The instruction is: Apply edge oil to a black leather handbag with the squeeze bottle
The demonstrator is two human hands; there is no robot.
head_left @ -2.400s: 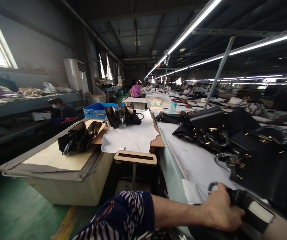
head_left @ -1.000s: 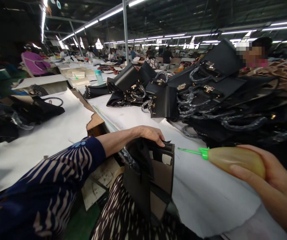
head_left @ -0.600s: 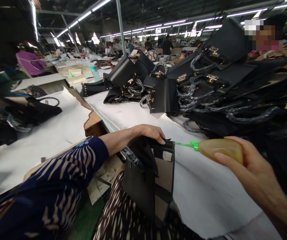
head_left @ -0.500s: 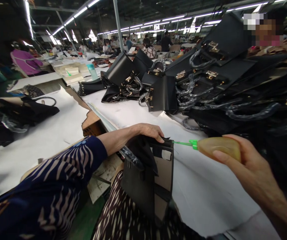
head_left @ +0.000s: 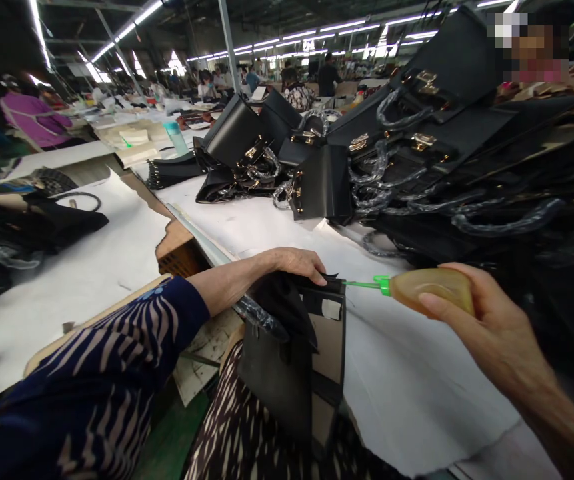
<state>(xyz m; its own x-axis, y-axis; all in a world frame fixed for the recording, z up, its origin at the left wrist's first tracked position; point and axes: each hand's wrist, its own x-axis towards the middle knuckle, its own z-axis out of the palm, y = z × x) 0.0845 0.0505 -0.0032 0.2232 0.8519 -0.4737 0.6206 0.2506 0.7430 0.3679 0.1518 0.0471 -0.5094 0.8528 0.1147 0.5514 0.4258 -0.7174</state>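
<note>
A black handbag (head_left: 277, 373) rests across my lap against the table edge, its beige inner side partly showing. My left hand (head_left: 301, 263) is closed on its upper edge, fingers bent over the black material. A plastic-wrapped handle (head_left: 263, 319) hangs at the bag's left side. In my right hand (head_left: 487, 320) is a squeeze bottle (head_left: 429, 291) of yellowish contents, lying level, thumb on its near side. Its thin green nozzle (head_left: 364, 285) points left, and the tip is at the bag's upper right corner. Whether anything flows from the tip is too small to tell.
Black handbags with gold clasps (head_left: 321, 180) are heaped across the back and right of the white-covered table (head_left: 397, 380). More black bags (head_left: 27, 227) lie on the left table. A teal-capped bottle (head_left: 175, 137) stands farther back. Other people work in the distance.
The view has shifted slightly. Both hands keep their holds on the handbag and the squeeze bottle, and the nozzle tip stays at the bag's corner.
</note>
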